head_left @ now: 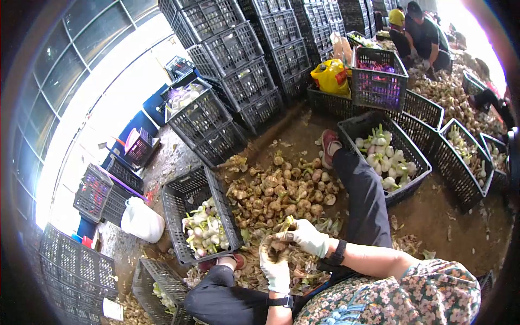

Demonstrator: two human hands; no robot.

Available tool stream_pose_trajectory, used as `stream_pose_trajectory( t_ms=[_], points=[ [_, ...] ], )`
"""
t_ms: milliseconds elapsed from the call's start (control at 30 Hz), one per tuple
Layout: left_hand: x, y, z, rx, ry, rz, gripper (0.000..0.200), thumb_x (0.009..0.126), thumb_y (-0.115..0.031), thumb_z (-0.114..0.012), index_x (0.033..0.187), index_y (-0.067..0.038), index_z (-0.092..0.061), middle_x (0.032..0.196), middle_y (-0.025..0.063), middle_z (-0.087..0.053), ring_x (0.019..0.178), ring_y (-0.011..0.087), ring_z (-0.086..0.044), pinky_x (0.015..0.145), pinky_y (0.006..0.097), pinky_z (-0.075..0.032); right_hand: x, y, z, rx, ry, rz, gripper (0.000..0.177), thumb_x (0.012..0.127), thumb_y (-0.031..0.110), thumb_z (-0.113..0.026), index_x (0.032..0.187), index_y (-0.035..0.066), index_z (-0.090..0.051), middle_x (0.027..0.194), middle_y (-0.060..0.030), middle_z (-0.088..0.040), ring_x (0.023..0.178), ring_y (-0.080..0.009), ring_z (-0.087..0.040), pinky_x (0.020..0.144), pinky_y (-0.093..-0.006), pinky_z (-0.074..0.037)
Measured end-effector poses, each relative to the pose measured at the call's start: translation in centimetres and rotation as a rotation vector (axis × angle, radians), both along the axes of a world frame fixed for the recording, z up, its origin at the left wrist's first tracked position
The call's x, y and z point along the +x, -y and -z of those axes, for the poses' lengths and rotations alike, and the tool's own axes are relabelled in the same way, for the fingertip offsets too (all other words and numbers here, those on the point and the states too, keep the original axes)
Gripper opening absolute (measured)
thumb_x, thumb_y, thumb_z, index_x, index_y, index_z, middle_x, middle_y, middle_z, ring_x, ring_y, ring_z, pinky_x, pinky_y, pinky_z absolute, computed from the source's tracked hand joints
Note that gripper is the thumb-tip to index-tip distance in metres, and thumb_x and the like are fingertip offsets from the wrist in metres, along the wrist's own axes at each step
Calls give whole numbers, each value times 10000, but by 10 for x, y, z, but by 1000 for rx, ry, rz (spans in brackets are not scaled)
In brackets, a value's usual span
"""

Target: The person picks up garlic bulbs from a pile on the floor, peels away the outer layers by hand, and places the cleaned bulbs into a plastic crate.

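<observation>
My left hand (274, 264), in a soiled white glove, is closed round a brown garlic bulb (280, 245) in front of my lap. My right hand (306, 238), gloved too, pinches the bulb's stem (288, 222) from the right, and the two hands nearly touch. Beyond them lies a heap of unpeeled garlic (281, 189) on the ground between my legs. Loose skins (303, 265) are scattered beneath my hands. To the left, a black crate (172, 216) holds cleaned white bulbs with green stems; another black crate (420, 157) beyond my right leg holds similar bulbs.
Tall stacks of black crates (233, 49) stand at the back. A yellow bag (331, 77) and a crate with purple contents (379, 89) are at back right. Another person (428, 38) bends over a garlic heap (444, 97). A white sack (142, 219) stands at left.
</observation>
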State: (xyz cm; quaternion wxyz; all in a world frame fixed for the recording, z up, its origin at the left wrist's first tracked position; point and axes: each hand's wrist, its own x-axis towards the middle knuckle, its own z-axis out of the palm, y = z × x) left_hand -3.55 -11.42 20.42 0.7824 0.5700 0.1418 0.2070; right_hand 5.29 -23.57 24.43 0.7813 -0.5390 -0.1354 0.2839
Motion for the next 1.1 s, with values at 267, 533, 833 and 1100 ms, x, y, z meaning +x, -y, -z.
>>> stream_pose_trajectory(
  t_ms=[267,533,833,1100],
  points=[
    [-5,-4,6,-73,83,37,633,812,177,-668,1363,-80,-492,1224,32,-592,1130,159,-578,1015,320,-475,6,19,4,17,-20,-104,206,932,92,-675,1120,8,-680,1049,5,-690,953,-82,-598,874,-260,-480],
    [-9,1,-17,-218,122,-24,345,972,-62,-621,1304,-69,-531,1274,55,-596,1148,175,-574,1047,322,-430,17,25,18,48,175,-205,198,945,109,-668,1122,20,-659,1123,-7,-675,996,-77,-580,924,-266,-455],
    [-2,6,-1,-47,130,-74,489,844,127,-683,1267,-79,-552,1236,45,-613,1117,165,-588,1019,328,-468,-1,4,1,-102,131,21,249,891,150,-745,1088,16,-671,991,1,-686,914,-88,-600,877,-281,-489],
    [-3,2,-11,-281,94,-79,361,930,-10,-654,1267,-80,-544,1244,63,-610,1141,172,-567,1026,343,-448,14,15,24,91,410,-121,481,734,-115,-441,1148,6,-655,1102,-42,-698,1035,-119,-602,924,-301,-477]
  ],
)
